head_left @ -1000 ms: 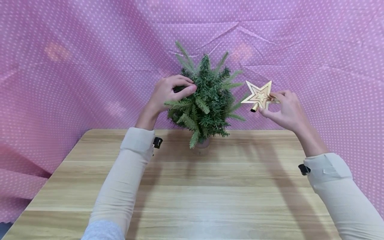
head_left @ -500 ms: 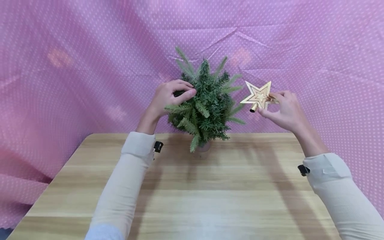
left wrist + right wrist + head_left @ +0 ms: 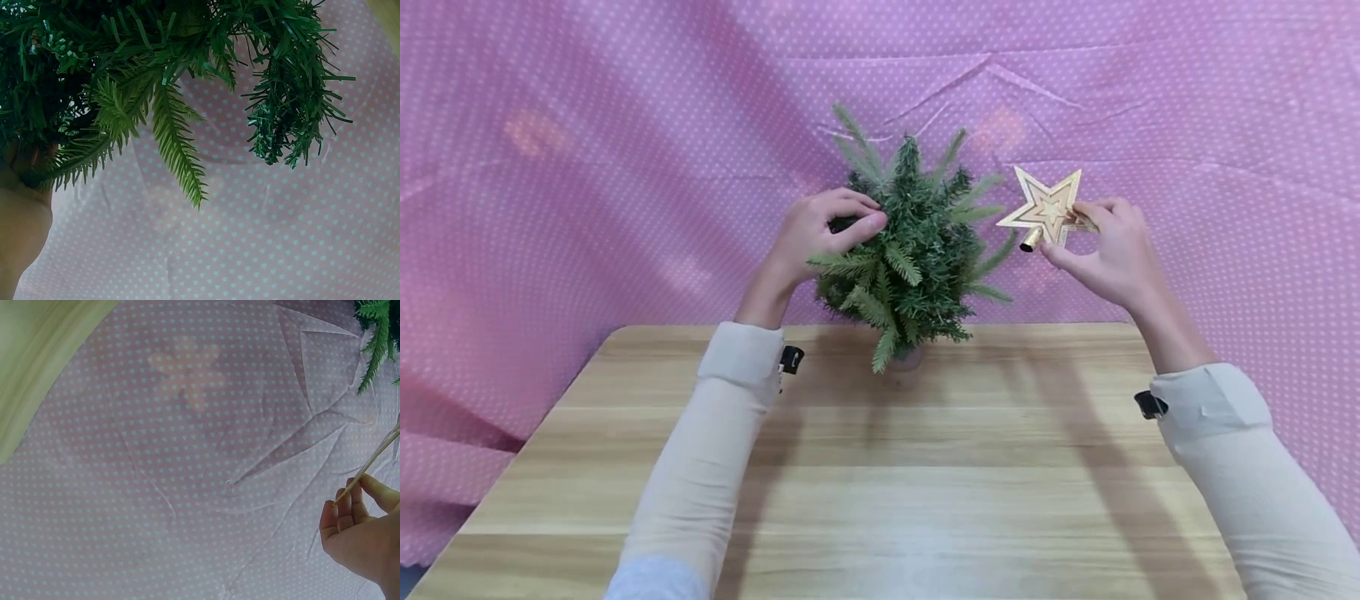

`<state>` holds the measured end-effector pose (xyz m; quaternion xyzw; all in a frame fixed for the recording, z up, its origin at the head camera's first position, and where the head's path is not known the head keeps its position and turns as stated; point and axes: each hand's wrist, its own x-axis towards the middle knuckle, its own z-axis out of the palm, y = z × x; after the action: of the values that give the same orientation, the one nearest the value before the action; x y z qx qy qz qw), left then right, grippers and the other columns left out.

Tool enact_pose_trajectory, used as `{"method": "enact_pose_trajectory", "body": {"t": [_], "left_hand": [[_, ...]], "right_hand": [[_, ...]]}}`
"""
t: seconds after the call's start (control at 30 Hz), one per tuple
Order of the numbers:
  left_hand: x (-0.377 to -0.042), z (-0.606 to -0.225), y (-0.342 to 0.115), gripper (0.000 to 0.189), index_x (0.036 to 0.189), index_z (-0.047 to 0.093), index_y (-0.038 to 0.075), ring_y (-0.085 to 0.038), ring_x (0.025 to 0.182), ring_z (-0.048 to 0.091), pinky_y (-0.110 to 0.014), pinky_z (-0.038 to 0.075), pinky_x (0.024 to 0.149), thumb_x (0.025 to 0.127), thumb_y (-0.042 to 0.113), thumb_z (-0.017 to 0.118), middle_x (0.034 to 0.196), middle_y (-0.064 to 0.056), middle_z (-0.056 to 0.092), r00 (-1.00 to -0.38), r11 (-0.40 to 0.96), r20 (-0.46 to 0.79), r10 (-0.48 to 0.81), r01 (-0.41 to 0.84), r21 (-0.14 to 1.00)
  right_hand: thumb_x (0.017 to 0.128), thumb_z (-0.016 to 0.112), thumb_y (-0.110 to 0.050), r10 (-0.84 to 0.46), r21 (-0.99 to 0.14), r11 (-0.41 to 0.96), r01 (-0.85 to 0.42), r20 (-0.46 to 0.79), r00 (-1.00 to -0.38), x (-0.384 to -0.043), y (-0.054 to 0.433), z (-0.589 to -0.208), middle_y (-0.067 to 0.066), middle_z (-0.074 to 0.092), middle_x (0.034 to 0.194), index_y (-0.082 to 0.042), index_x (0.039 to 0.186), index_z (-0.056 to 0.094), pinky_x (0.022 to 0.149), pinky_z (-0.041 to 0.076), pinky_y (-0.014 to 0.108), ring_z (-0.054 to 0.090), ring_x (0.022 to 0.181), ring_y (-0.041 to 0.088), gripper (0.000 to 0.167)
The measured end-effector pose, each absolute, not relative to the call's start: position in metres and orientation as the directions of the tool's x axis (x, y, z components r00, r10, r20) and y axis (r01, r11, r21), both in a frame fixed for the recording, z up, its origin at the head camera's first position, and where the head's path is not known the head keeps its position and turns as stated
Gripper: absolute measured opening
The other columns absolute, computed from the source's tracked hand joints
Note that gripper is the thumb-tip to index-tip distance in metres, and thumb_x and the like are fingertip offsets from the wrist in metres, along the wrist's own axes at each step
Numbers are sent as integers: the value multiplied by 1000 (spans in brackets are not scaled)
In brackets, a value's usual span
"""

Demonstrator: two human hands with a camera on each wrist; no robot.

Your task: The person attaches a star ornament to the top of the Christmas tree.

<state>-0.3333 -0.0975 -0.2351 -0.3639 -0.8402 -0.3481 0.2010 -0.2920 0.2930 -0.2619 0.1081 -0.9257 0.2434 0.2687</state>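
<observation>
A small artificial Christmas tree [image 3: 921, 242] stands upright near the back edge of the table. My left hand [image 3: 827, 233] grips its left side, thumb and fingers curled in among the branches; the fingertips are partly hidden by needles. In the left wrist view, green branches [image 3: 178, 137] fill the top, with part of the hand [image 3: 25, 231] at the left edge. To the right of the tree, in the air, my right hand [image 3: 1108, 250] pinches a gold star tree topper [image 3: 1048, 210] by its right points. The star faces up, its short socket [image 3: 1032, 240] pointing down-left.
The light wood table [image 3: 925, 492] spreads out in front of the tree. Right behind its back edge hangs a pink dotted cloth [image 3: 685, 108]. Black wrist-camera mounts [image 3: 1150, 405] sit at both cuffs.
My right hand has risen a little with the star, now higher beside the tree. The left hand keeps its place on the tree; the head view shifts slightly.
</observation>
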Motion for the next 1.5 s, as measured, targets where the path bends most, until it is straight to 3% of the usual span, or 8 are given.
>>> {"method": "enact_pose_trajectory", "body": {"t": [0.63, 1.13, 1.5], "left_hand": [[-330, -232, -99, 46, 115, 76, 13, -20, 120, 60, -44, 41, 106, 95, 50, 60, 124, -1, 70, -673, 525, 579, 460, 732, 434], [-329, -237, -97, 41, 113, 78, 13, -19, 116, 61, -40, 43, 104, 97, 46, 59, 121, 0, 71, -664, 501, 593, 454, 741, 446], [-329, -234, -99, 40, 114, 78, 13, -19, 117, 61, -41, 41, 106, 99, 45, 58, 122, -1, 71, -667, 503, 591, 454, 739, 448]], "right_hand": [[84, 77, -37, -22, -435, 812, -390, 644, -765, -295, 277, -242, 27, 53, 129, 4, 134, 60, 98, 33, 57, 43, 120, 41, 67], [85, 77, -43, -11, -466, 802, -374, 614, -789, -291, 267, -231, 23, 51, 133, -3, 141, 58, 102, 33, 56, 41, 124, 38, 71], [86, 75, -46, 2, -496, 793, -355, 584, -812, -293, 254, -221, 23, 49, 137, -1, 143, 55, 106, 33, 56, 39, 128, 36, 75]]}}
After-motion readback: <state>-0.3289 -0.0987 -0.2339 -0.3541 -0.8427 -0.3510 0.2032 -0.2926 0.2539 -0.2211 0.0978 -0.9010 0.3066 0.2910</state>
